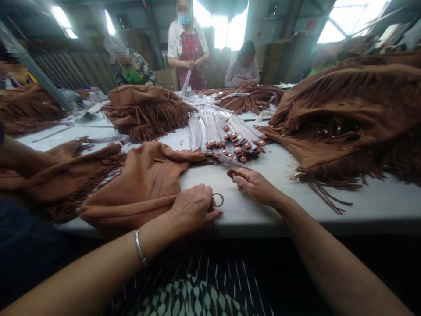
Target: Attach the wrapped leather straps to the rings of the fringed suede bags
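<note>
A brown suede-like bag lies on the white table, its body to the left of my hands. My left hand is closed on the bag's near strap end, and a round metal ring sticks out beside the fingers. Pinched in my right hand is a brown strap with a clear plastic wrapping on it. Just beyond, the bag's far strap end carries a metal clasp. My fingers hide part of what each hand grips.
Plastic-wrapped straps with brown ends lie heaped in the middle of the table. Fringed brown bags are piled on the right, with another fringed stack behind on the left. Several people stand or sit around the table; a forearm reaches in from the left.
</note>
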Tool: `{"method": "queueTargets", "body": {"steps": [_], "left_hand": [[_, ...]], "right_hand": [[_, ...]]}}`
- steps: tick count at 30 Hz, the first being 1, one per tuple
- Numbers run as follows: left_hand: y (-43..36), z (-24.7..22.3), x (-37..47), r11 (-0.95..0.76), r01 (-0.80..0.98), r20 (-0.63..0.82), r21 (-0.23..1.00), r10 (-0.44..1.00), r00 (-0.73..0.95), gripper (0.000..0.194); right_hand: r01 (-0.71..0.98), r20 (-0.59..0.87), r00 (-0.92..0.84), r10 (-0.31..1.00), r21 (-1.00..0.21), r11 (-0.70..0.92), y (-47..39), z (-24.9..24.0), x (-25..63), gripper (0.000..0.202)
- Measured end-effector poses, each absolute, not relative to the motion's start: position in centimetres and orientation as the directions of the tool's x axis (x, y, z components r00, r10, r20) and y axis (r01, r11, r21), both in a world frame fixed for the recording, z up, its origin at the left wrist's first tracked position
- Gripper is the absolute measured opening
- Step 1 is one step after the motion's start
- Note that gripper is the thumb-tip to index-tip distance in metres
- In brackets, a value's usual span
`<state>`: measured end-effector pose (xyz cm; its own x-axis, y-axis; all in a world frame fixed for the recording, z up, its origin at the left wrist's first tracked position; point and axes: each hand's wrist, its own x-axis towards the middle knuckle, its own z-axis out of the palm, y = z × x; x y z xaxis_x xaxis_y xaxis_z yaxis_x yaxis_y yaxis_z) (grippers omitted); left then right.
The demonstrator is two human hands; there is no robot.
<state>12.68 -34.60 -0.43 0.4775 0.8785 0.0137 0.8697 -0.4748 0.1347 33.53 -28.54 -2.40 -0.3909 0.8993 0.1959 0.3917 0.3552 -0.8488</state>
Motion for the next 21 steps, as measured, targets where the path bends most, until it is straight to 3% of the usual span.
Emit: {"method": "queueTargets", "body": {"steps": [6, 11, 18, 21], "left_hand": [[-32.8, 1.2, 10.8, -0.448, 0.879, 0.021, 0.161, 0.892, 0.451, 0.037], [-31.8, 1.5, 9.9, -0.386, 0.865, -0.005, 0.32, 0.913, 0.409, 0.029], [-30.8, 0.4, 9.1, -0.311, 0.814, -0.051, 0.491, 0.923, 0.382, 0.022], [-30.7, 0.0, 8.9, -0.335, 0.797, -0.027, 0.502, 0.915, 0.402, 0.019]], "right_hand": [[0.285, 0.034, -0.505, 0.862, -0.937, 0.204, -30.0, -0.3, 33.1, 0.032], [0.265, -0.113, -0.564, 0.818, -0.963, 0.05, -29.9, 0.6, 31.1, 0.037], [0.076, -0.221, -0.334, 0.916, -0.975, -0.208, -29.4, 0.4, 28.1, 0.031], [0.124, -0.243, -0.397, 0.885, -0.97, -0.21, -29.5, 0.6, 27.3, 0.034]]}}
